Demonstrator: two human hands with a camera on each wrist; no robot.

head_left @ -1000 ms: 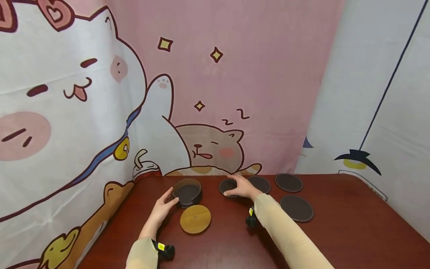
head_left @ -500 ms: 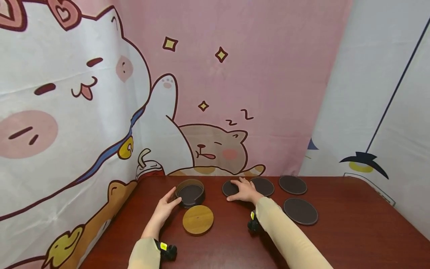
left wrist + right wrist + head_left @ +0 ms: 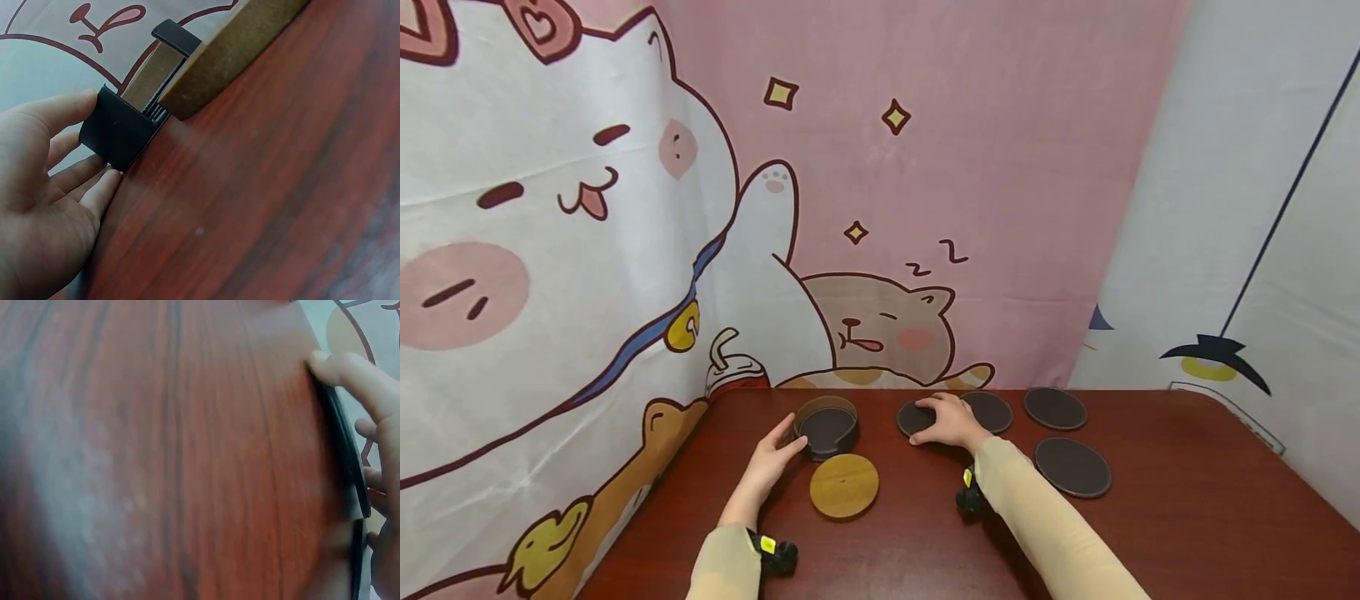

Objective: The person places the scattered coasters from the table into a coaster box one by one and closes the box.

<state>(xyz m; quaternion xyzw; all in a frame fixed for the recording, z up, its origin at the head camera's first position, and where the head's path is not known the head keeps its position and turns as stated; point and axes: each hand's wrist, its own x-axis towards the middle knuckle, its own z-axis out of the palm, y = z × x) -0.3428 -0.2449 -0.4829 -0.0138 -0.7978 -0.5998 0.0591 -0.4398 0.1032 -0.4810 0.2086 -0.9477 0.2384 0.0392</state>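
My left hand grips the left side of a round dark holder with a brown inner wall and dark discs inside. In the left wrist view, thumb and fingers of the hand lie against the holder's black wall. A round wooden disc lies just in front of it. My right hand arches over a dark round coaster, partly hiding it. The right wrist view shows the hand with its thumb on one edge of the coaster and fingers near the opposite edge.
Three more dark coasters lie to the right: one just behind the right hand, one at the table's back edge, and one nearer. The red-brown table meets a printed cloth behind.
My right hand's thumb and fingers have shifted a little on the same coaster. My left hand stays at the holder. The head view has turned slightly left, so everything sits further right.
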